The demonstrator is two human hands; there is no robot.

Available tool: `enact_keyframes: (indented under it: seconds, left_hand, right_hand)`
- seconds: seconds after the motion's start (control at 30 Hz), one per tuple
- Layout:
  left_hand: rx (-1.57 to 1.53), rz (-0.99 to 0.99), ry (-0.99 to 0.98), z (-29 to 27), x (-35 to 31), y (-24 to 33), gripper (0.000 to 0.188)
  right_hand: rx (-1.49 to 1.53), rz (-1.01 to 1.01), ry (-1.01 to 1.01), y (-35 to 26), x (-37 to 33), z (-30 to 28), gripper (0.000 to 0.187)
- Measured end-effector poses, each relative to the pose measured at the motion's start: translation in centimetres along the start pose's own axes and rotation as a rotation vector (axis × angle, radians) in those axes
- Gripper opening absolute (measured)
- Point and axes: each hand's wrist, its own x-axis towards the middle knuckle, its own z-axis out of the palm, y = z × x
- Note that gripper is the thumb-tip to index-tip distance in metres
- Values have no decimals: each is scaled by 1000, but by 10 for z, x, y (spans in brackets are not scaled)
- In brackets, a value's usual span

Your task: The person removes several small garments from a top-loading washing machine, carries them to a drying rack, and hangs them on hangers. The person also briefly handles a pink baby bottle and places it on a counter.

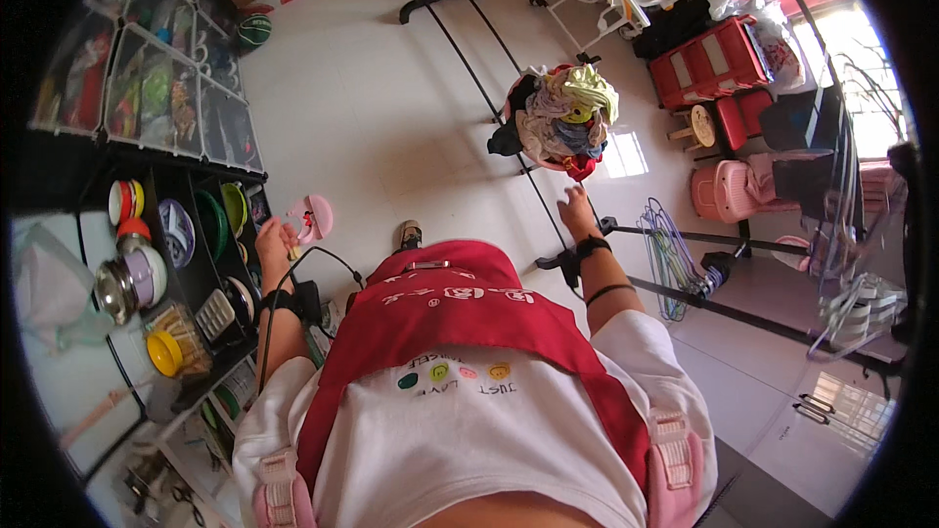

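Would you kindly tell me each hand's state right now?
Left hand: curled; grip on the pink rounded object cannot be told.
Right hand: partly open, apparently empty.

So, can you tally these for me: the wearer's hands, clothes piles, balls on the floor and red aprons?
Hands: 2, left hand and right hand
Clothes pile: 1
Ball: 1
Red apron: 1
Total: 5
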Motion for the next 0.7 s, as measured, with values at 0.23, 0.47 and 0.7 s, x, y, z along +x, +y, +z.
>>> enact_keyframes:
  seconds: [0.23,0.47,0.7]
  left_hand:
    - [194,-9,-57,137,122,78,24]
    - [190,-127,-66,219,193,77,23]
    - [252,-138,-137,298,248,120,22]
  right_hand:
    - [-4,30,142,-30,187,-27,29]
    - [-409,162,-164,-8,345,-42,30]
    - [8,319,-71,23,387,-64,40]
